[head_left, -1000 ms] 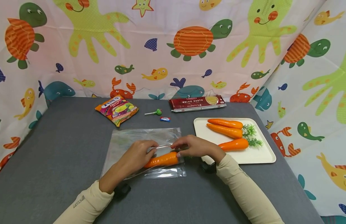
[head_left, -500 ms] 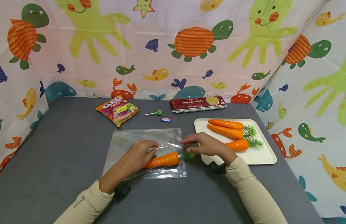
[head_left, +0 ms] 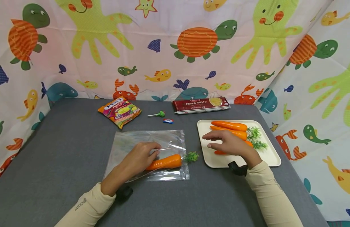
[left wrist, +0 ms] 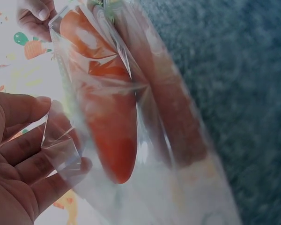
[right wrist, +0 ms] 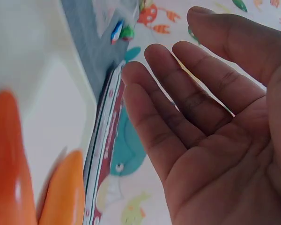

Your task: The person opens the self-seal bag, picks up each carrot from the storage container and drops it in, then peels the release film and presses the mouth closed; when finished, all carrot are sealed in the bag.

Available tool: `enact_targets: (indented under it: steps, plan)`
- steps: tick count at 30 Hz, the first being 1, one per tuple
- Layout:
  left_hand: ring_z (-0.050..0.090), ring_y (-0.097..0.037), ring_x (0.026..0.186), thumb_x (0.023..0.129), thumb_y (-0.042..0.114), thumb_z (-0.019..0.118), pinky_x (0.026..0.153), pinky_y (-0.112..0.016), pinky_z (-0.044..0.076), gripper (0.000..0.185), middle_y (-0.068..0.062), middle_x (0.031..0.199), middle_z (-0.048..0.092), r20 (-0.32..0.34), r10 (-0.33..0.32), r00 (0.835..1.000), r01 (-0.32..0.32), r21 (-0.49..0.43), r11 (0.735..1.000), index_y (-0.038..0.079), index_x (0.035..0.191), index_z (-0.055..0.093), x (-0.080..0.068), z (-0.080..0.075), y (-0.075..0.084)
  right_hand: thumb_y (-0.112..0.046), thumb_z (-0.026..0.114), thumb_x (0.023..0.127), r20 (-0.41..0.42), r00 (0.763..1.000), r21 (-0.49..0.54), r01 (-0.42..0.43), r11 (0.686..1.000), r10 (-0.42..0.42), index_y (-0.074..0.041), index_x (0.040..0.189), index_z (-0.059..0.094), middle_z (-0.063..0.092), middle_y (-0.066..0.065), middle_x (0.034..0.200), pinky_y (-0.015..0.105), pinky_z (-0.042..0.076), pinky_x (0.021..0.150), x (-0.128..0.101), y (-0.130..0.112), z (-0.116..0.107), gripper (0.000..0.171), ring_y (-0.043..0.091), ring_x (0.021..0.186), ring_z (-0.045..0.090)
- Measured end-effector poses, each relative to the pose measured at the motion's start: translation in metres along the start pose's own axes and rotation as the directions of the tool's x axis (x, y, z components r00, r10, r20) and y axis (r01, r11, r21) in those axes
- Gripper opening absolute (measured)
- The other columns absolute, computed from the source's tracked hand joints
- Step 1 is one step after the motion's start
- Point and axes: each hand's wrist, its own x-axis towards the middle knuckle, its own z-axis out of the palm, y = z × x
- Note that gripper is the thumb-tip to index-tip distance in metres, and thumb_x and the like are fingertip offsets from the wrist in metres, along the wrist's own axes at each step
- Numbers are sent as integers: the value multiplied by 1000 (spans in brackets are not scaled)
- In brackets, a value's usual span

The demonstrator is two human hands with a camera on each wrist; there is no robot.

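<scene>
A clear plastic bag (head_left: 140, 142) lies flat on the grey table (head_left: 64, 151). An orange carrot (head_left: 163, 162) is inside it, with its green top (head_left: 191, 156) sticking out of the bag's right-hand mouth. My left hand (head_left: 152, 151) rests on the bag and pinches its upper film. The left wrist view shows the film between my fingers (left wrist: 47, 150), beside the carrot (left wrist: 107, 117). My right hand (head_left: 210, 142) hovers open, fingers straight, over the white tray (head_left: 265, 157) holding three carrots (head_left: 228, 125). One carrot is partly hidden beneath it. In the right wrist view my palm (right wrist: 192, 103) is empty above the carrots (right wrist: 9, 164).
Along the back edge lie a sweets packet (head_left: 119, 111), a green lollipop (head_left: 157, 114), a small wrapped candy (head_left: 168, 120) and a red spaghetti packet (head_left: 201, 105). Patterned fabric walls (head_left: 175, 47) enclose the table at the back and both sides.
My right hand let go at the bag's mouth and moved right, over the tray. The carrot's green top is now uncovered. My left hand stayed on the bag.
</scene>
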Motion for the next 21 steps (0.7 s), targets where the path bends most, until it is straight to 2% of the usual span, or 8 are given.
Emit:
enact_targets:
  steps: [6,14,17,21]
  plan:
    - [65,-13,84,87,4,73,77,-35,56,17,-5,99,71,-4,31,1000,-31,14,999,2,104,72,0,2,-1,-14,70,91,-29,998,5,-58,998,58,1,123,64,65,14,121,50,48,94,-20,11,-11,36,33,110,61]
    - [65,-13,83,87,5,72,79,-36,56,19,-5,98,71,28,9,1000,-9,5,1000,2,106,71,1,-1,1,-14,70,91,-66,988,-52,-145,988,142,0,123,65,66,14,119,54,48,91,-44,27,-24,35,36,109,61]
    - [65,-13,82,88,5,72,78,-35,56,19,-5,97,72,39,16,999,-15,-4,1000,2,106,71,1,-1,0,-18,70,92,-101,978,-74,-192,979,184,-3,124,66,66,13,119,55,47,92,-50,31,-29,36,35,109,59]
    - [65,-14,84,88,5,72,79,-37,56,19,-6,99,71,49,26,998,-26,-9,1000,1,107,71,0,-1,0,-20,70,92,-150,953,-90,-277,957,262,-5,126,65,64,15,121,56,46,92,-58,31,-40,37,35,111,54]
